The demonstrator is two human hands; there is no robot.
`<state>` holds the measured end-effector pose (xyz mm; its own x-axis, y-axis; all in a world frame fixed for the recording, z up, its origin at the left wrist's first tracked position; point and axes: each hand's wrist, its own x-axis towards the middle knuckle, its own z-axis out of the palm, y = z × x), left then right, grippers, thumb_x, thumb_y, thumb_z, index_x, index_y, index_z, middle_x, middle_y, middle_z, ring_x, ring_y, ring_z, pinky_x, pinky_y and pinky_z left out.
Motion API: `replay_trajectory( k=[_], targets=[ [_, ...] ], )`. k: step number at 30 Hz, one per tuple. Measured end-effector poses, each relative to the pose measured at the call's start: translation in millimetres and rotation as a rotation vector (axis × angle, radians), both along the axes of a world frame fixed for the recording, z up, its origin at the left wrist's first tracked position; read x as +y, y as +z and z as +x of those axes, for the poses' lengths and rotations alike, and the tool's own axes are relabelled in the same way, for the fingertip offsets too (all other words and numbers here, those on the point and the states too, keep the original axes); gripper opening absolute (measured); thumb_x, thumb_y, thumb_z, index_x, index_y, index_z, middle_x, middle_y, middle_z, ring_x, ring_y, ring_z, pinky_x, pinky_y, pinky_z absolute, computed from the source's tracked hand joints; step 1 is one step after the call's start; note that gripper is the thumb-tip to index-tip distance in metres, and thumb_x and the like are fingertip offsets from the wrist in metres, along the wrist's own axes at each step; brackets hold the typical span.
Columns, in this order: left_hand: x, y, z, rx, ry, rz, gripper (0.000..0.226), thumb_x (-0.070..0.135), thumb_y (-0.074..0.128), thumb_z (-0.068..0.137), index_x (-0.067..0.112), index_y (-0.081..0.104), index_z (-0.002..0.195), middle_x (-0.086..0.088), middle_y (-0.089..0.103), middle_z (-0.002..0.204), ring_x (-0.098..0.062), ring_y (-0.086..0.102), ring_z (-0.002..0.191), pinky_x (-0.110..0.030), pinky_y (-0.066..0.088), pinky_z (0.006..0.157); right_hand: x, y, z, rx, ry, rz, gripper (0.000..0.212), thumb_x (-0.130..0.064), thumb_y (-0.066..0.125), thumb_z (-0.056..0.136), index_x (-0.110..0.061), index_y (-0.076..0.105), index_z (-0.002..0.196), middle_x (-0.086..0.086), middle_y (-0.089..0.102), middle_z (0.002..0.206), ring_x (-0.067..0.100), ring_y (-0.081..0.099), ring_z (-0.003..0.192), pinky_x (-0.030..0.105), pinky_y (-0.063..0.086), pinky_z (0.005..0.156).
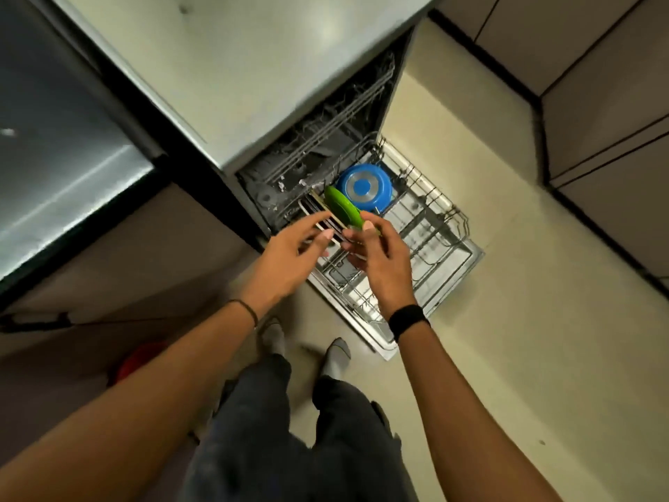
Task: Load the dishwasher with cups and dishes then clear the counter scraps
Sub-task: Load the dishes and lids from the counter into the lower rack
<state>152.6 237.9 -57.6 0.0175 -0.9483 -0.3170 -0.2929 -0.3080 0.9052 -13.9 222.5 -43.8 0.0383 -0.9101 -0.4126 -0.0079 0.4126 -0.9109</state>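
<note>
- Here, in the head view, a pale counter (231, 67) is running across the top of the picture, and its front edge is overhanging the open dishwasher (289, 175).
- A dark glossy panel (54, 139) is filling the left side, catching streaks of light.
- The pale floor (506, 320) is stretching to the right as far as the cabinet fronts (597, 103), which are closing that side off.
- The dishwasher's door (474, 255) is lying flat over the floor, and the lower rack (434, 226) is sitting pulled out over it, with its right half showing bare wire.
- A blue bowl (365, 188) is resting upside down at the back of the rack.
- Just beside it, a green plate (342, 210) is standing on edge, with thin pale plates (318, 211) standing on its left.
- The right hand (380, 262), with a black wristband (409, 320), is pinching the green plate's near rim between thumb and forefinger.
- The left hand (289, 255) is reaching in with its fingers straight and slightly apart, the tips near the pale plates; the blur is hiding whether they are touching.
- The person is standing at the door's near left corner, feet just beside its edge.
- A red thing (141, 360) is sitting blurred on the floor at the left.
</note>
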Motion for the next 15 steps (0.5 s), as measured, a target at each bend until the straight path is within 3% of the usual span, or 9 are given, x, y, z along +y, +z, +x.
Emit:
replay_trajectory(
  k=[4, 8, 15],
  targets=[
    [45, 70, -6, 0.146, 0.148, -0.06, 0.042, 0.031, 0.052, 0.102, 0.022, 0.051, 0.143, -0.004, 0.072, 0.115, -0.017, 0.075, 0.091, -0.032, 0.06, 0.078, 46, 73, -8, -0.12, 0.026, -0.011, 0.033, -0.03, 0.044, 0.105, -0.02, 0.055, 0.134, 0.005, 0.074, 0.109, 0.023, 0.072, 0.098, 0.035, 0.059, 0.085],
    [74, 99, -1, 0.199, 0.238, -0.127, 0.043, 0.029, 0.051, 0.103, 0.021, 0.049, 0.145, -0.003, 0.073, 0.115, -0.023, 0.075, 0.093, -0.035, 0.061, 0.081, 76, 105, -9, -0.195, 0.042, -0.026, 0.033, -0.028, 0.042, 0.106, -0.019, 0.055, 0.134, 0.009, 0.074, 0.111, 0.029, 0.071, 0.101, 0.038, 0.059, 0.086],
    [108, 113, 27, 0.225, 0.446, -0.176, 0.04, 0.028, 0.052, 0.101, 0.021, 0.054, 0.14, -0.005, 0.074, 0.112, -0.026, 0.075, 0.091, -0.04, 0.062, 0.08, 75, 121, 12, -0.156, 0.236, -0.061, 0.032, -0.024, 0.043, 0.105, -0.022, 0.054, 0.135, 0.008, 0.073, 0.112, 0.027, 0.071, 0.097, 0.035, 0.06, 0.08]
  ],
)
